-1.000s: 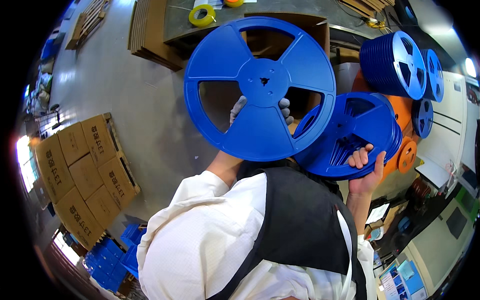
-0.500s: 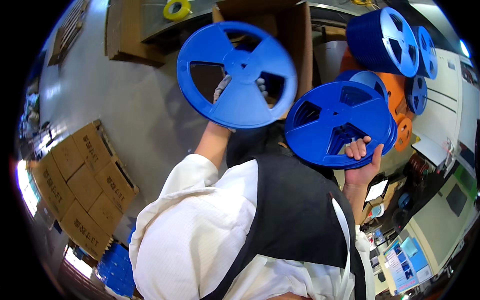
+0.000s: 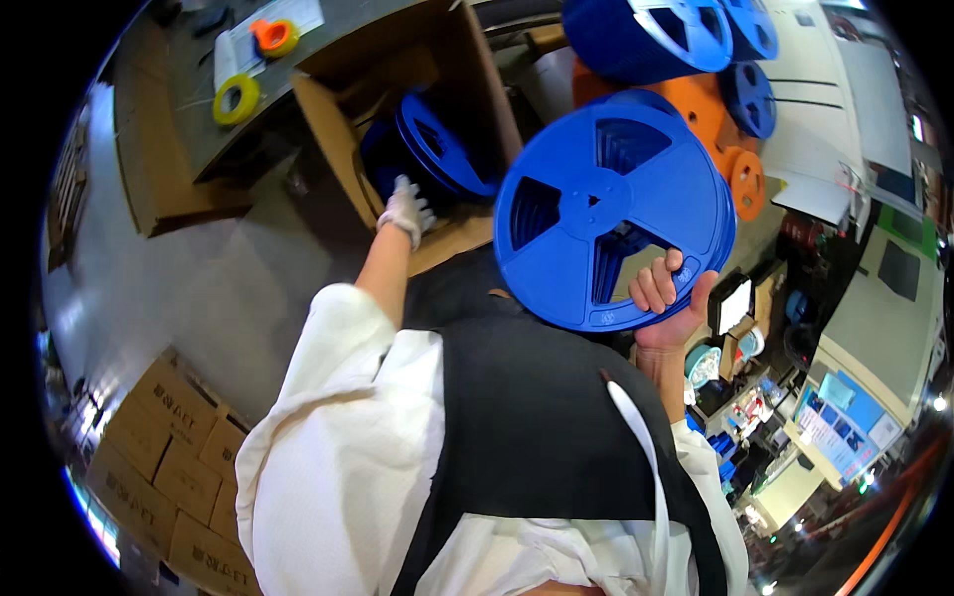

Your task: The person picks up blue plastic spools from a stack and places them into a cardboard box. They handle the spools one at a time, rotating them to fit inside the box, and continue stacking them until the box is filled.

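My left hand, in a pale glove, is empty with its fingers stretched out at the near edge of an open cardboard box. Inside that box lie blue reels, the uppermost one tilted. My right hand, bare, grips the rim of a stack of blue reels held in front of my apron. Its fingers pass through a window of the front reel and the thumb presses the outer edge. Each reel is a large spoked disc with a small centre hole.
Yellow tape and orange tape sit on a grey table. Blue reel stacks stand over orange reels at the back right. Cartons are piled on the left floor.
The single blue reel has left my left hand, and a tilted reel shows in the box. My right hand keeps its stack. The whole view has shifted.
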The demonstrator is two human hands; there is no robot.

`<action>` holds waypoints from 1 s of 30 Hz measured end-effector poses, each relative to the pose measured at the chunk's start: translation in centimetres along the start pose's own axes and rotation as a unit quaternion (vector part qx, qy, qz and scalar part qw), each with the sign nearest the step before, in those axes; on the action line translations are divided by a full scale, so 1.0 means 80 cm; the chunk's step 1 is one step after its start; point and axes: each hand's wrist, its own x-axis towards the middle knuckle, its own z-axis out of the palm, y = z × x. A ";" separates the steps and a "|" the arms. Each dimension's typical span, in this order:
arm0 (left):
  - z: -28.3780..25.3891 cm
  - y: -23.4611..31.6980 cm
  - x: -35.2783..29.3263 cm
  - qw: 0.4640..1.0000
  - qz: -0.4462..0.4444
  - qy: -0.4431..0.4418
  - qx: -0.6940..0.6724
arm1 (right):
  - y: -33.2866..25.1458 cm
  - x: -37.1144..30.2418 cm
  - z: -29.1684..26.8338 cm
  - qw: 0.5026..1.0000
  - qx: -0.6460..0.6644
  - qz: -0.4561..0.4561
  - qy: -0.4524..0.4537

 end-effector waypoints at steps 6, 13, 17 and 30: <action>0.001 -0.050 -0.057 0.968 -0.037 -0.053 -0.244 | -0.036 -0.005 -0.021 0.991 0.099 -0.013 -0.086; -0.191 -0.211 -0.205 0.598 -0.338 0.535 -0.492 | -0.028 0.013 -0.004 0.973 0.148 0.044 -0.172; -0.314 -0.199 -0.234 0.549 -0.006 0.618 -0.564 | -0.004 0.017 0.017 0.969 0.148 0.109 -0.164; -0.060 -0.102 -0.171 0.441 -0.422 0.418 -0.673 | -0.018 0.037 0.019 0.968 0.220 0.060 -0.110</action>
